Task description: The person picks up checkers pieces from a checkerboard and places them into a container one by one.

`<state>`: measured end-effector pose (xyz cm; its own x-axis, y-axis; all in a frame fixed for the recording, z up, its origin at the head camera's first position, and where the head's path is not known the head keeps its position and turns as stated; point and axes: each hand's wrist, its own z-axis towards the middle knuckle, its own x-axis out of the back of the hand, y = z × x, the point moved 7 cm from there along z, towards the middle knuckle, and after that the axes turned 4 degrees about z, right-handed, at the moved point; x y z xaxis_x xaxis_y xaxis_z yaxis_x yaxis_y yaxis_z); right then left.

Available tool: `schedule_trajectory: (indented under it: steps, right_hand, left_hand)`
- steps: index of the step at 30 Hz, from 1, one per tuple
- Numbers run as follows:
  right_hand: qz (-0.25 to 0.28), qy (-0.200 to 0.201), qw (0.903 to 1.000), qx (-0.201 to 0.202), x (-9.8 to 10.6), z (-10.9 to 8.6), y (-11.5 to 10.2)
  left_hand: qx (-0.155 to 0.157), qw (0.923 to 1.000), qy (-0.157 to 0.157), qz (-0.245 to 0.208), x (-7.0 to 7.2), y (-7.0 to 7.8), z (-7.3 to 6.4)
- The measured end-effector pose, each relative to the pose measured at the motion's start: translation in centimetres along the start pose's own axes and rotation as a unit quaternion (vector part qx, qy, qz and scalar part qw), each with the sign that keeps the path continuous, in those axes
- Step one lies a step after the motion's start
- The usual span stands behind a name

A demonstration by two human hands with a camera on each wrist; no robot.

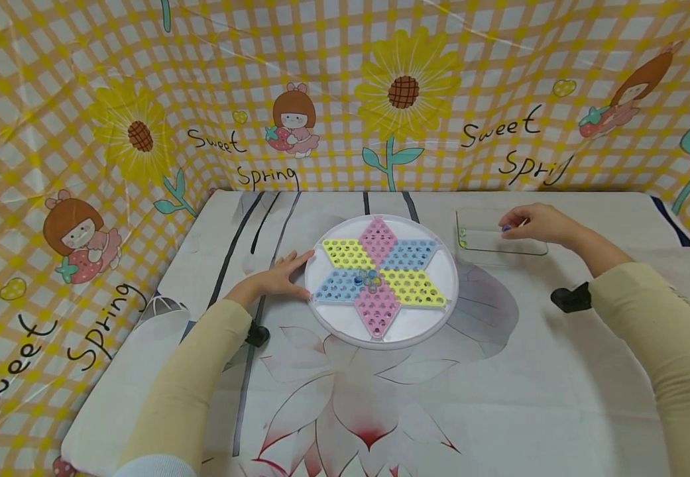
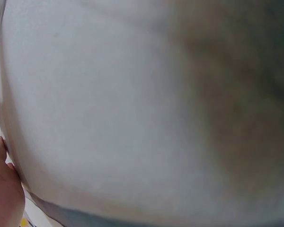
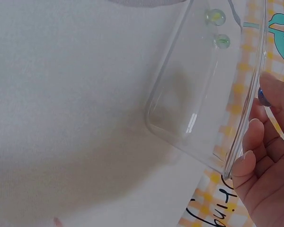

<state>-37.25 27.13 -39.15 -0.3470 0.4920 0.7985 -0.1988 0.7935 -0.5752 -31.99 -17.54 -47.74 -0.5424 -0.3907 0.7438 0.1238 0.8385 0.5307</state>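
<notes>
A round white Chinese checkers board [image 1: 327, 318] with a pink, yellow and blue star lies mid-table. Several glass marbles [image 1: 372, 281] sit clustered at its centre. My left hand [image 1: 276, 277] rests against the board's left rim, thumb and fingers spread apart. Over at the right, my right hand [image 1: 538, 224] pinches a dark blue marble [image 3: 263, 97] between thumb and fingertips, above a clear plastic tray [image 1: 502, 251]. In the right wrist view, a yellow-streaked marble [image 3: 215, 17] and a green-streaked marble [image 3: 222, 41] lie in that tray. The left wrist view shows only part of the left hand at its edge.
A pale cloth with a lotus print covers the table [image 1: 500, 411]. Behind and to the left hangs a yellow checked curtain [image 1: 333, 59] with sunflowers. Black wrist straps [image 1: 571, 298] show under both forearms.
</notes>
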Motion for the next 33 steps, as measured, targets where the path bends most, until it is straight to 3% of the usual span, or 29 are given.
schedule_trajectory:
  steps: [14,33]
  right_hand:
    - [0.030,-0.001,0.9995,-0.010,0.1,-0.1,-1.1]
    - [0.053,-0.021,0.9959,0.070,-2.9,1.2,-8.5]
  left_hand:
    - [0.002,1.0000,-0.001,0.002,-0.1,-0.2,0.2]
    - [-0.006,1.0000,0.000,0.006,0.0,-0.2,0.3]
